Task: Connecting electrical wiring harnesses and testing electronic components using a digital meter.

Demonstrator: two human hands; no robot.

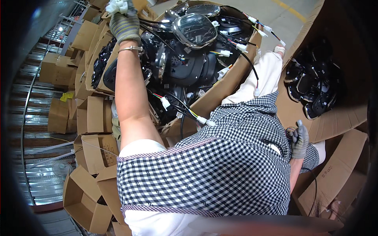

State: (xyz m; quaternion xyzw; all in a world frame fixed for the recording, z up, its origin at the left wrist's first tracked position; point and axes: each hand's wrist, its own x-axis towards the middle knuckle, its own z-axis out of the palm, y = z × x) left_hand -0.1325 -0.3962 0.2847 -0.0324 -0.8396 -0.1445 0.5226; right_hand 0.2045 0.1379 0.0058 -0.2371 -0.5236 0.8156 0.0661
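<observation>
My left hand (125, 28), in a grey striped glove, reaches to the far left and is closed round a bunch of white plug connectors (117, 6). Black leads run from beside that hand toward a large carton (232, 78) heaped with black housings under clear glossy covers (195, 30). Loose leads ending in white plugs (165, 103) hang over the heap. On the right, beside my apron, my gloved right hand (300, 144) is closed on dark wires (290, 131); a pale tip shows at its fingers, and its exact kind is unclear.
A deep carton (338, 126) at the right holds more black glossy units (313, 84). Opened cartons (88, 200) pile up along the left, beside corrugated metal sheeting (39, 157). A carton flap (334, 173) juts out at the lower right. Concrete floor (275, 19) shows beyond the heap.
</observation>
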